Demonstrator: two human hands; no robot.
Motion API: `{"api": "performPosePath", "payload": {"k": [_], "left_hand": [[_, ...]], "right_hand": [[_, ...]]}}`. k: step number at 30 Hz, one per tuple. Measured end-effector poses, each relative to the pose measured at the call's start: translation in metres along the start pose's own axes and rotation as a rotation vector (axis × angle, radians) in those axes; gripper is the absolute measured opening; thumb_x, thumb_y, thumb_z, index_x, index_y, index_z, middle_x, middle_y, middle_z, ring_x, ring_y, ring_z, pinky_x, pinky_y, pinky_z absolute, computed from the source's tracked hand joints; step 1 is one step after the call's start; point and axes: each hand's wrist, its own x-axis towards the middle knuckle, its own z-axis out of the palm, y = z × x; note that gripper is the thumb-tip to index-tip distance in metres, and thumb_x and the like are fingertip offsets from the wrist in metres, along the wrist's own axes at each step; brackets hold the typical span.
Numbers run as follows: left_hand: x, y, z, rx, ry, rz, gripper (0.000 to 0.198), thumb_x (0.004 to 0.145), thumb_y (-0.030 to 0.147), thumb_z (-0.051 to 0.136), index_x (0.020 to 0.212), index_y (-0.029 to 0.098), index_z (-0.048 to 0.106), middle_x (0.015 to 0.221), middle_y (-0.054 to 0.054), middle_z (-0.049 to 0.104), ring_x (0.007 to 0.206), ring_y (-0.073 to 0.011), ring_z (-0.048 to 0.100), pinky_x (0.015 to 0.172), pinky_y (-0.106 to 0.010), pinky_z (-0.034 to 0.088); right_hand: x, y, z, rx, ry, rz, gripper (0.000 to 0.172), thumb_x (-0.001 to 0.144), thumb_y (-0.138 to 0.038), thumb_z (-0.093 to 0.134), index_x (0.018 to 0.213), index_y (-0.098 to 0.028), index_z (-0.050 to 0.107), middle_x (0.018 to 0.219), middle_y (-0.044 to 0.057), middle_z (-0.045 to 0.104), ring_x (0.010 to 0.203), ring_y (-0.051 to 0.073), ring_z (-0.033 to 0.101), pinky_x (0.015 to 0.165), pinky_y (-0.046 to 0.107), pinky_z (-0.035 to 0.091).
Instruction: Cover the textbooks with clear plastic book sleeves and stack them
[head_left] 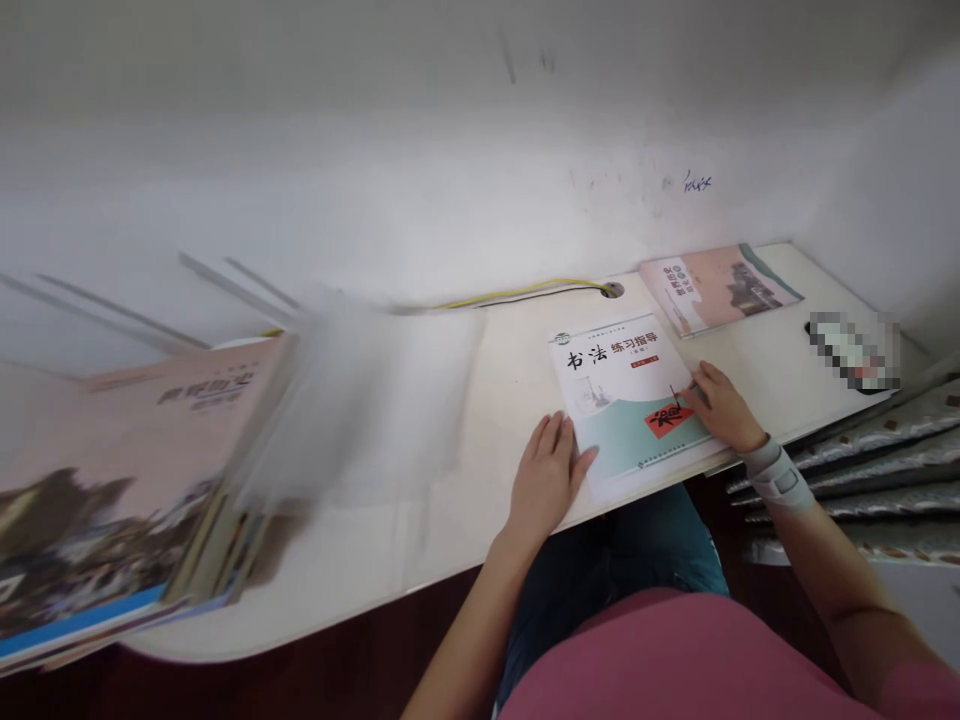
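Note:
A softcover calligraphy workbook [615, 385], white and green with a red square on its cover, lies flat at the front edge of the white desk. My left hand [546, 470] rests along its left edge, fingers extended and thumb over the cover. At the right edge is my right hand [721, 405], its thumb on the cover and its fingers apart. Both hands touch the book without visibly wrapping under it. Behind it to the right, a pink history textbook [720, 287] lies flat on the desk.
Far left, a stack of books [127, 480] sits on the desk [510, 390], beside a blurred white shape [375, 400]. A yellow cable [517, 290] runs to a hole [612, 290] near the wall. A pixelated dark object [851, 350] lies right; patterned silvery folds [877, 470] hang below.

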Motion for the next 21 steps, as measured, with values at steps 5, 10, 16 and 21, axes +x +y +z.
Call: {"api": "performPosePath", "payload": {"k": [5,10,16,21], "left_hand": [[0.0,0.001,-0.001,-0.011,-0.013,-0.02,0.065,0.092,0.055,0.035,0.13,0.005,0.05,0.142,-0.024,0.044,0.135,-0.0337,0.037,0.109,-0.05,0.037],[-0.001,0.001,0.0,-0.027,-0.022,-0.032,0.065,0.091,0.057,0.037,0.132,0.007,0.048,0.145,-0.024,0.04,0.136,-0.0338,0.036,0.108,-0.052,0.037],[0.007,0.011,0.001,-0.074,-0.021,-0.032,0.066,0.091,0.054,0.039,0.133,0.004,0.046,0.146,-0.027,0.036,0.138,-0.035,0.032,0.109,-0.052,0.035],[0.009,0.01,-0.023,-0.153,-0.11,0.024,0.053,0.096,0.036,0.033,0.142,0.01,0.036,0.149,-0.02,0.035,0.14,-0.0263,0.032,0.11,-0.044,0.036]], "right_hand": [[0.0,-0.006,0.0,-0.08,-0.023,0.01,0.06,0.092,-0.056,0.036,0.116,-0.006,0.058,0.138,0.026,0.046,0.132,0.034,0.04,0.105,0.055,0.036],[0.0,-0.015,-0.018,-0.004,-0.039,0.026,0.059,0.092,-0.056,0.038,0.127,-0.013,0.056,0.143,0.021,0.044,0.136,0.034,0.035,0.107,0.058,0.033],[0.01,-0.06,-0.05,0.377,-0.315,-0.3,0.052,0.098,-0.043,0.028,0.145,-0.021,0.036,0.152,0.008,0.034,0.141,0.018,0.028,0.115,0.043,0.028],[0.011,-0.116,-0.023,0.207,-0.337,-0.51,0.054,0.094,-0.041,0.042,0.144,-0.019,0.038,0.155,0.009,0.028,0.145,0.023,0.015,0.115,0.048,0.024]]}}
